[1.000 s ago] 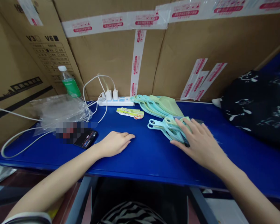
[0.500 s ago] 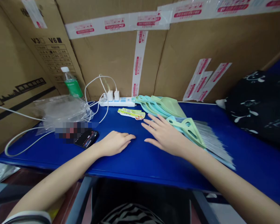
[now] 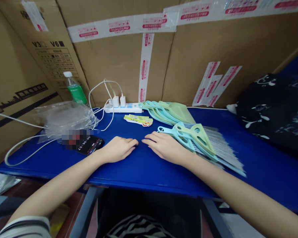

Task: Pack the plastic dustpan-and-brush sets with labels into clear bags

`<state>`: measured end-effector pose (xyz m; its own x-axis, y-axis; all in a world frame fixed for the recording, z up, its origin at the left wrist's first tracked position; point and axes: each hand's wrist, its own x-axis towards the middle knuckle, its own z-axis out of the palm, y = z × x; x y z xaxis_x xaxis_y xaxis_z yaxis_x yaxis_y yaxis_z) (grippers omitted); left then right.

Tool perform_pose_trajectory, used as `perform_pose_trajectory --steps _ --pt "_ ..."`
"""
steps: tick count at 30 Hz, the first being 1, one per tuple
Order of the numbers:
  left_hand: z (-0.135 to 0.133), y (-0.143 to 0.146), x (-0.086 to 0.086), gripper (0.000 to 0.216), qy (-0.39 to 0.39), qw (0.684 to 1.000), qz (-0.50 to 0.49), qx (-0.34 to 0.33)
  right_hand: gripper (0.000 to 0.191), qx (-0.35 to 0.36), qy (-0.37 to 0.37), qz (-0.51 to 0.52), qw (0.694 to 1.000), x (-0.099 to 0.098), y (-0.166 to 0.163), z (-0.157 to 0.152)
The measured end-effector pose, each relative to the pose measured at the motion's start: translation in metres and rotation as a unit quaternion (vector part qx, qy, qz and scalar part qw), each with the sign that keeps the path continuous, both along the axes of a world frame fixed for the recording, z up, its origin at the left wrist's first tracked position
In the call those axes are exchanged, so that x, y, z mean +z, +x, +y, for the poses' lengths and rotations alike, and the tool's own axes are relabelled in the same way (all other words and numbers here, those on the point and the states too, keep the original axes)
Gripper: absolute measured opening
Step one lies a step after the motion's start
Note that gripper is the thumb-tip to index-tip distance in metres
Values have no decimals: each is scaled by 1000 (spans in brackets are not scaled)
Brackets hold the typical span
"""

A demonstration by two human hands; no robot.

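My left hand [image 3: 120,149] rests palm down on the blue tabletop [image 3: 134,175], holding nothing, its fingers loosely extended. Facing it across a small gap, my right hand [image 3: 163,146] also lies on the surface with nothing in it. Just beyond the right hand and wrist are several hand brushes [image 3: 197,136] with light blue and green handles and pale bristles, partly overlapping. Behind them, several blue and green dustpans [image 3: 180,112] lie nested in a row. Green-and-white printed labels or packets [image 3: 138,120] lie beyond the gap between my hands.
A phone [image 3: 90,144] showing a timer lies left of my left hand, beside a blurred patch. Clear plastic bags [image 3: 66,117], a green-labelled bottle [image 3: 76,89] and a white power strip [image 3: 134,108] with cables stand behind. Cardboard [image 3: 121,59] walls the back; a black patterned bag [image 3: 273,112] sits right.
My right hand has moved left and slightly nearer, away from the brushes, its spread fingers drawing closer together. More brush handles show. My left hand has barely moved.
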<state>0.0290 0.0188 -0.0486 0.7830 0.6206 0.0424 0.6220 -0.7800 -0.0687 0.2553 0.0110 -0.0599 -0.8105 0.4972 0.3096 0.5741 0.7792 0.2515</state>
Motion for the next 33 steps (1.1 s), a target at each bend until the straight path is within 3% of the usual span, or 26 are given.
perform_pose_trajectory --steps 11,18,27,33 --pt "0 -4 6 22 7 1000 3 18 38 -35 -73 69 994 3 -2 -9" --pt "1 -3 5 23 34 999 16 -9 19 -39 -70 44 996 1 -1 -7" --pt "0 -3 5 23 24 1000 13 -4 28 -43 -63 65 995 3 0 -9" --pt "0 -3 3 26 34 999 11 -14 19 -54 -53 51 996 3 2 -6"
